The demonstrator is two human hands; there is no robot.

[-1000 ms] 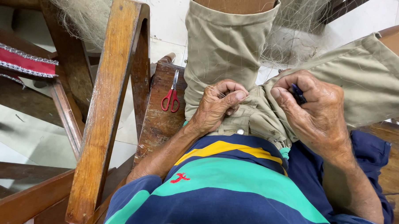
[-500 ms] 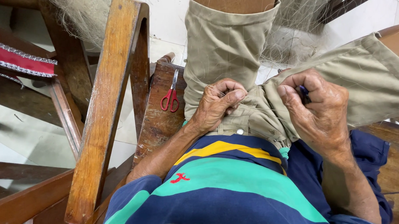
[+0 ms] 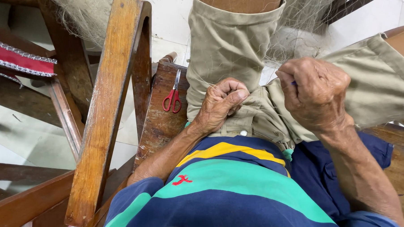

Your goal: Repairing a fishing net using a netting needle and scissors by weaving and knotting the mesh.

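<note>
Scissors [image 3: 172,97]: red-handled, laid on the wooden bench [image 3: 160,124] just left of the left hand, untouched.
Left hand [image 3: 220,104]: curled into a closed fist on the lap, fine net strands apparently pinched inside; wrist bent, knuckles up.
Fishing net [image 3: 293,38]: draped over the khaki shorts [image 3: 235,40], beyond both grips; judged very light, limp, easily tangled, best pinched at single strands.
Right hand [image 3: 315,94]: raised, clenched around a small dark blue tool [image 3: 293,83], only its tip seen.
</note>
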